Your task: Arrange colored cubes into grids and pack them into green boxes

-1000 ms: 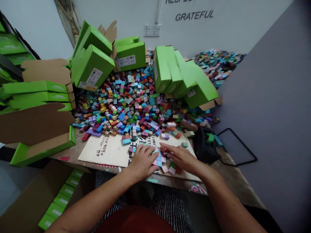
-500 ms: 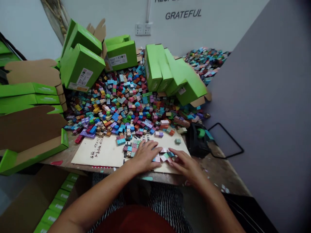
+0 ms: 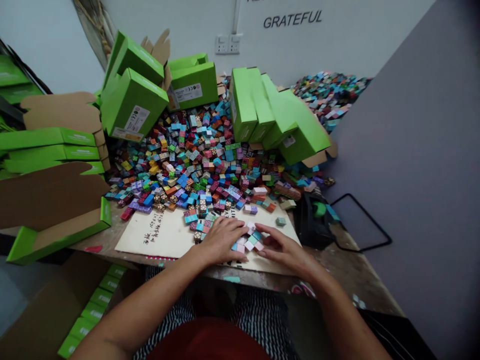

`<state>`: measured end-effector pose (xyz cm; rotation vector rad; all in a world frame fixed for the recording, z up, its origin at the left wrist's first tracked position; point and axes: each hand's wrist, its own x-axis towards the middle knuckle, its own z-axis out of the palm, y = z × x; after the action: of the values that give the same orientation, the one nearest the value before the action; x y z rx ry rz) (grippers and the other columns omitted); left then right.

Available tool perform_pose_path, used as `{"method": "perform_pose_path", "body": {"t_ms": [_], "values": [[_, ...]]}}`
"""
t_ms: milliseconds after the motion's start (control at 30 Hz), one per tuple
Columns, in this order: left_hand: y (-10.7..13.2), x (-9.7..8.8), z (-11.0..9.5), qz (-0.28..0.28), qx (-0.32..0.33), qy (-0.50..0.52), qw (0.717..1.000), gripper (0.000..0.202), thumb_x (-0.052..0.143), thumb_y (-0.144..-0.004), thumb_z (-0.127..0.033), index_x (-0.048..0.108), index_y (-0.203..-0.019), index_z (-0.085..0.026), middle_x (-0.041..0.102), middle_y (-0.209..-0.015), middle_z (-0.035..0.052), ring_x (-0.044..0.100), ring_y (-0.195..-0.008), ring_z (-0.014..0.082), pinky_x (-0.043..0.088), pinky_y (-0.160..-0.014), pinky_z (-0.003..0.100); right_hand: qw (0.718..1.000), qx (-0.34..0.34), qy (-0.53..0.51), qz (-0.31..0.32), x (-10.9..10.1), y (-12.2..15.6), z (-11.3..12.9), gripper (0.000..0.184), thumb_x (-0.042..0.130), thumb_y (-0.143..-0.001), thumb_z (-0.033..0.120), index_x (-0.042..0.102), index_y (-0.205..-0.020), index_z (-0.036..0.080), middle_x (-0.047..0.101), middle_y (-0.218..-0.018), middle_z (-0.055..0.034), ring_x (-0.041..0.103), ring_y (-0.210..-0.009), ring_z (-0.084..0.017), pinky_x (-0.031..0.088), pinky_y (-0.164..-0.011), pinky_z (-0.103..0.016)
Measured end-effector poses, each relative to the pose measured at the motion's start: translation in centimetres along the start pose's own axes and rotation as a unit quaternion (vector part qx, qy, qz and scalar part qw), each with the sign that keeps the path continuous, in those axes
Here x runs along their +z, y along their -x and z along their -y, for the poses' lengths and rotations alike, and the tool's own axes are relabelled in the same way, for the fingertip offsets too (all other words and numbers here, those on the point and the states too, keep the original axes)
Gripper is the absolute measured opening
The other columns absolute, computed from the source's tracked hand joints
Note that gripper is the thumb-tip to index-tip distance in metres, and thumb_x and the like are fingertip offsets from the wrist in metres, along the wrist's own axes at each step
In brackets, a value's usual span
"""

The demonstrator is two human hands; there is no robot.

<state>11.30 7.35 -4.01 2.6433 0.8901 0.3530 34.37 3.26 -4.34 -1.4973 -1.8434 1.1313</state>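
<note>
My left hand (image 3: 221, 241) and my right hand (image 3: 281, 248) lie palm down on a cream board sheet (image 3: 161, 240) at the table's front. Between them sits a small cluster of colourful patterned cube blocks (image 3: 248, 241), touched by the fingertips of both hands. Neither hand lifts anything. Further blocks lie just beyond my left hand, and a lone teal block (image 3: 280, 221) rests on the sheet beyond my right hand. A large heap of mixed blocks (image 3: 187, 167) spreads behind the sheet. Part of the cluster is hidden under my fingers.
Green cardboard boxes (image 3: 131, 102) stand around the heap, with flattened green-and-brown box blanks (image 3: 48, 145) stacked at left. A black bag (image 3: 311, 222) sits at right on the worn wooden table (image 3: 337, 270). Another block pile (image 3: 330, 92) lies behind. An open carton (image 3: 63, 305) is below left.
My hands have drawn closer around the small blocks, which now form a tighter cluster between them. The view has also shifted slightly.
</note>
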Motion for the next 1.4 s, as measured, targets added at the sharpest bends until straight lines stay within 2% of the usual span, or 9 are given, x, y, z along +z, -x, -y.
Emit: {"method": "perform_pose_path", "body": {"t_ms": [133,267,367,533,667,900,1133,1267,1400], "values": [[0.1,-0.1,-0.1,-0.003,-0.01,0.002,1.0,0.076,0.071,-0.073,-0.055,0.041,-0.136,-0.024,0.046,-0.14,0.0093,0.036,-0.131,0.0275,0.022,-0.11,0.049,0.999,-0.046,0.019,0.011,-0.1,-1.2,0.7,0.053,0.064,-0.076,0.041,0.055,-0.126,0.023,0.056,-0.126,-0.0099,0.054,-0.106,-0.024,0.045,-0.093,-0.043],[0.2,0.0,-0.2,-0.009,-0.013,0.015,1.0,0.079,0.072,-0.074,-0.053,0.036,-0.138,-0.025,0.046,-0.14,0.0091,0.036,-0.132,0.028,0.02,-0.111,0.051,0.999,-0.017,0.023,0.014,0.0,-2.2,0.8,0.07,0.068,-0.072,0.039,0.044,-0.136,0.026,0.052,-0.13,-0.0104,0.059,-0.09,-0.021,0.051,-0.082,-0.04],[0.2,0.2,-0.1,-0.013,-0.019,0.018,1.0,0.081,0.072,-0.073,-0.054,0.034,-0.139,-0.024,0.045,-0.141,0.0098,0.035,-0.133,0.0277,0.02,-0.111,0.051,0.998,-0.024,0.049,0.029,0.2,-2.5,1.1,0.077,0.072,-0.067,0.037,0.043,-0.137,0.025,0.048,-0.136,-0.011,0.056,-0.105,-0.025,0.05,-0.084,-0.04],[0.1,0.2,-0.2,-0.009,-0.026,0.012,1.0,0.078,0.073,-0.072,-0.054,0.039,-0.135,-0.023,0.045,-0.141,0.0098,0.035,-0.133,0.0264,0.02,-0.111,0.049,0.995,-0.043,0.085,0.033,-0.5,-1.6,1.0,0.056,0.064,-0.075,0.036,0.054,-0.127,0.022,0.055,-0.128,-0.012,0.053,-0.112,-0.027,0.046,-0.092,-0.043],[0.1,0.0,-0.1,-0.002,-0.023,0.012,1.0,0.075,0.072,-0.073,-0.054,0.041,-0.135,-0.024,0.045,-0.141,0.0098,0.035,-0.133,0.027,0.02,-0.111,0.049,0.988,-0.067,0.135,0.009,-0.7,-0.4,0.6,0.046,0.06,-0.079,0.041,0.06,-0.122,0.023,0.055,-0.125,-0.0112,0.051,-0.115,-0.027,0.041,-0.098,-0.043],[0.1,-0.2,0.5,0.0,-0.016,0.045,0.999,0.075,0.072,-0.075,-0.048,0.039,-0.138,-0.025,0.047,-0.14,0.0088,0.038,-0.131,0.0268,0.024,-0.11,0.047,0.959,-0.041,0.268,-0.084,1.9,-0.9,0.3,0.041,0.063,-0.076,0.04,0.064,-0.115,0.026,0.055,-0.126,-0.0099,0.051,-0.109,-0.032,0.042,-0.09,-0.05],[0.2,-0.1,0.4,0.001,-0.012,0.036,0.999,0.074,0.072,-0.076,-0.048,0.039,-0.137,-0.025,0.045,-0.141,0.0093,0.036,-0.133,0.0278,0.022,-0.111,0.05,0.971,-0.103,0.209,-0.045,2.2,0.0,-0.1,0.043,0.063,-0.077,0.035,0.062,-0.12,0.027,0.051,-0.127,-0.0114,0.048,-0.117,-0.03,0.04,-0.099,-0.049],[0.4,-0.2,0.2,-0.004,-0.008,0.024,1.0,0.071,0.068,-0.079,-0.051,0.038,-0.138,-0.025,0.044,-0.142,0.0096,0.036,-0.133,0.0277,0.022,-0.111,0.051,0.986,-0.086,0.138,-0.039,1.5,0.3,-0.4,0.062,0.067,-0.075,0.036,0.049,-0.134,0.027,0.043,-0.138,-0.0114,0.043,-0.125,-0.029,0.041,-0.1,-0.046],[0.4,-0.2,-0.1,-0.003,-0.014,0.008,1.0,0.067,0.068,-0.079,-0.049,0.043,-0.134,-0.023,0.044,-0.142,0.0097,0.036,-0.133,0.0282,0.022,-0.112,0.052,0.988,-0.066,0.135,-0.031,0.2,0.3,-0.5,0.058,0.068,-0.075,0.035,0.052,-0.13,0.026,0.057,-0.121,-0.0102,0.052,-0.112,-0.028,0.043,-0.096,-0.043]]}}
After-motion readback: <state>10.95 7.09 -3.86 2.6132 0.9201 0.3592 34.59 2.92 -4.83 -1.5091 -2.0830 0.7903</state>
